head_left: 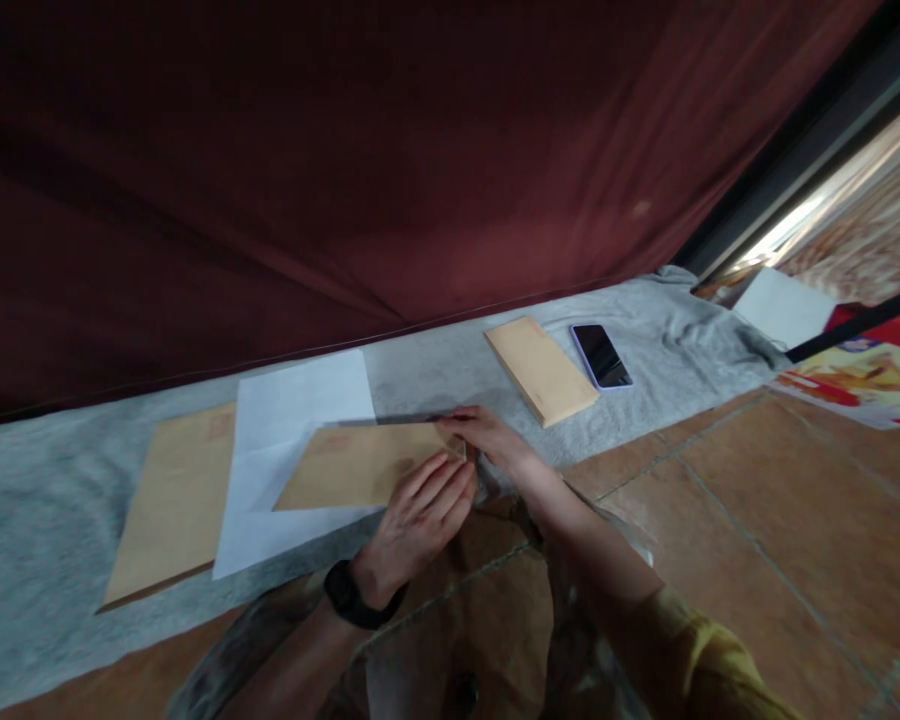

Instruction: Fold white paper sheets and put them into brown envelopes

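Observation:
A brown envelope (pixel 352 465) lies on a white sheet of paper (pixel 300 410) on a grey cloth. My left hand (pixel 420 520), with a black watch on the wrist, rests flat on the envelope's right end, fingers stretched out. My right hand (pixel 487 435) pinches the envelope's right edge at the flap, fingers pressed together.
A second brown envelope (pixel 176 500) lies left of the sheet. A stack of envelopes (pixel 541 370) and a phone (pixel 601 355) lie further right on the grey cloth (pixel 37 500). A dark red curtain hangs behind. Brown floor tiles (pixel 757 500) spread to the right.

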A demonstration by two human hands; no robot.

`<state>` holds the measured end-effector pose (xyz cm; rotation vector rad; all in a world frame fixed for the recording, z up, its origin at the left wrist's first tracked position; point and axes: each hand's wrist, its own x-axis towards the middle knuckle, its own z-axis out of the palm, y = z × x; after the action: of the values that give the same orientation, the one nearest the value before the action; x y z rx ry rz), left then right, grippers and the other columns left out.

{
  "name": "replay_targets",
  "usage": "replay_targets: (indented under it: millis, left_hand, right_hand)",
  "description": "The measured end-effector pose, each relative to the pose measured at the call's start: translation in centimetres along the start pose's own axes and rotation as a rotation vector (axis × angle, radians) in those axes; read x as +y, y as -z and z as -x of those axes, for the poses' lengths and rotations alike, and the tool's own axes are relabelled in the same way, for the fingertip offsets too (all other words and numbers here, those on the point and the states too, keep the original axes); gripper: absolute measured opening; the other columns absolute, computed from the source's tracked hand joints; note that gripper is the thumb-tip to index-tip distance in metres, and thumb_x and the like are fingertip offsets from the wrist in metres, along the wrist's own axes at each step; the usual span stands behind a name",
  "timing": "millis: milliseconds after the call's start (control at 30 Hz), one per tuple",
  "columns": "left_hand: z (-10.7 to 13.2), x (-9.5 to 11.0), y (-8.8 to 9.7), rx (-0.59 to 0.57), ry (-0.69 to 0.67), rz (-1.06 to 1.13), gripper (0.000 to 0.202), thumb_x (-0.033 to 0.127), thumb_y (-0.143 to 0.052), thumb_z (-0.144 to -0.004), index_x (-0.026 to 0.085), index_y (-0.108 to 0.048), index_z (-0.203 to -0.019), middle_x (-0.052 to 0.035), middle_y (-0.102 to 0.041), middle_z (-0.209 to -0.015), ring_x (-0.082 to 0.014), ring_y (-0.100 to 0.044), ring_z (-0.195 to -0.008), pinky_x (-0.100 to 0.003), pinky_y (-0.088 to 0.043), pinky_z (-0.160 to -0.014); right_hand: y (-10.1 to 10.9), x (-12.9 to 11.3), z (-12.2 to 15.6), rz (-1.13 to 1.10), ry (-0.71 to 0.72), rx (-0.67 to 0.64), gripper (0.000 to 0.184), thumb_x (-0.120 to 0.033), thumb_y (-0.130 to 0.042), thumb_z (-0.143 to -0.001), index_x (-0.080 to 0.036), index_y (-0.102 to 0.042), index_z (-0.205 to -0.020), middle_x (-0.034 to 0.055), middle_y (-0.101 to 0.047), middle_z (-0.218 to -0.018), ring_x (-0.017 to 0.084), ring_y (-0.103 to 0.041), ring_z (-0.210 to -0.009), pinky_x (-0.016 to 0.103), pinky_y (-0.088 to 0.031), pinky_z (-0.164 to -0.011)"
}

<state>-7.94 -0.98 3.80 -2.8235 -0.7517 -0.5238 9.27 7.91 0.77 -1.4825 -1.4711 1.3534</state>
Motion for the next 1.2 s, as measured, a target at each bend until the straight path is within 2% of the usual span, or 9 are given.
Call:
replay_targets:
  millis: [100, 200, 333, 433, 567, 733, 833, 933, 1200]
  left_hand:
    - [0.1, -1.2, 0.6, 0.043, 0.093, 0.042, 0.034, 0.010, -0.044, -0.098, 0.023, -0.063, -0.124, -0.0061, -0.064, -0.139, -0.0214, -0.054, -0.135, -0.050, -0.035, -0.122]
    - [0.3, -3.2, 0.4, 0.094, 0.306, 0.076, 0.033, 0.011, -0.045, -0.098, 0.026, -0.064, -0.121, -0.0047, -0.061, -0.143, -0.0238, -0.050, -0.139, -0.056, -0.029, -0.123]
    - [0.2, -5.2, -1.2, 0.112, 0.552, 0.184, 0.027, 0.022, -0.044, -0.100, 0.026, -0.066, -0.115, -0.0056, -0.059, -0.143, -0.0239, -0.055, -0.132, -0.048, -0.045, -0.113]
    - [-0.2, -5.4, -2.5, 0.045, 0.608, 0.239, 0.028, 0.029, -0.048, -0.099, 0.025, -0.062, -0.123, -0.0073, -0.059, -0.140, -0.0252, -0.057, -0.127, -0.045, -0.050, -0.107]
    - [-0.5, -4.2, -3.1, -0.078, 0.542, 0.228, 0.028, 0.022, -0.052, -0.096, 0.022, -0.062, -0.122, -0.0087, -0.064, -0.130, -0.0265, -0.061, -0.117, -0.043, -0.050, -0.102]
    - [-0.9, -3.6, -2.9, -0.162, 0.518, 0.221, 0.014, 0.024, -0.053, -0.097, 0.021, -0.065, -0.103, -0.0070, -0.068, -0.110, -0.0246, -0.063, -0.104, -0.040, -0.052, -0.094]
    - [-0.9, -3.8, -3.2, -0.210, 0.525, 0.212, 0.016, 0.025, -0.050, -0.099, 0.020, -0.065, -0.097, -0.0069, -0.067, -0.103, -0.0236, -0.062, -0.098, -0.038, -0.052, -0.088]
    - [-0.9, -4.0, -3.6, -0.222, 0.527, 0.211, 0.018, 0.027, -0.049, -0.100, 0.019, -0.064, -0.096, -0.0073, -0.066, -0.101, -0.0245, -0.061, -0.099, -0.039, -0.052, -0.089]
    - [-0.9, -4.1, -4.0, -0.206, 0.564, 0.199, 0.019, 0.022, -0.045, -0.101, 0.018, -0.064, -0.095, -0.0072, -0.066, -0.102, -0.0233, -0.061, -0.100, -0.037, -0.050, -0.090]
  right_hand:
    - [2.3, -0.5, 0.7, -0.398, -0.097, 0.006, 0.022, -0.037, -0.070, -0.072, -0.017, -0.067, -0.083, 0.0016, -0.069, -0.078, 0.013, -0.062, -0.070, 0.021, -0.047, -0.059]
    - [4.1, -0.6, 1.5, -0.654, -0.154, 0.098, 0.032, -0.038, -0.079, -0.061, -0.019, -0.062, -0.081, -0.0002, -0.066, -0.078, 0.014, -0.061, -0.069, 0.023, -0.052, -0.059]
    - [4.8, 0.4, 2.5, -0.735, -0.185, 0.174, 0.037, -0.036, -0.082, -0.057, -0.021, -0.058, -0.081, -0.0042, -0.060, -0.072, 0.012, -0.058, -0.061, 0.030, -0.059, -0.065]
    - [4.6, 1.4, 3.0, -0.703, -0.199, 0.159, 0.036, -0.035, -0.082, -0.058, -0.021, -0.056, -0.078, -0.0055, -0.058, -0.069, 0.010, -0.054, -0.057, 0.030, -0.060, -0.064]
    - [4.1, 2.3, 3.4, -0.583, -0.193, 0.080, 0.030, -0.035, -0.078, -0.063, -0.021, -0.057, -0.079, -0.0089, -0.050, -0.062, 0.008, -0.047, -0.051, 0.032, -0.061, -0.063]
    - [3.7, 3.0, 3.3, -0.117, -0.127, 0.107, 0.006, -0.027, -0.058, -0.084, -0.021, -0.059, -0.086, -0.0048, -0.053, -0.068, 0.013, -0.057, -0.061, 0.029, -0.055, -0.065]
    - [3.6, 3.1, 3.7, 0.177, -0.032, 0.212, 0.023, -0.019, -0.057, -0.087, -0.020, -0.061, -0.110, 0.0018, -0.063, -0.089, 0.017, -0.064, -0.082, 0.031, -0.053, -0.079]
    - [3.6, 3.1, 4.3, 0.526, 0.114, 0.303, 0.037, -0.019, -0.055, -0.092, -0.019, -0.056, -0.129, 0.0097, -0.062, -0.115, 0.020, -0.063, -0.100, 0.033, -0.050, -0.090]
    - [4.6, 3.7, 4.9, 0.591, 0.362, 0.053, 0.009, -0.028, -0.065, -0.093, -0.021, -0.068, -0.097, 0.0053, -0.062, -0.101, 0.018, -0.061, -0.100, 0.031, -0.051, -0.093]
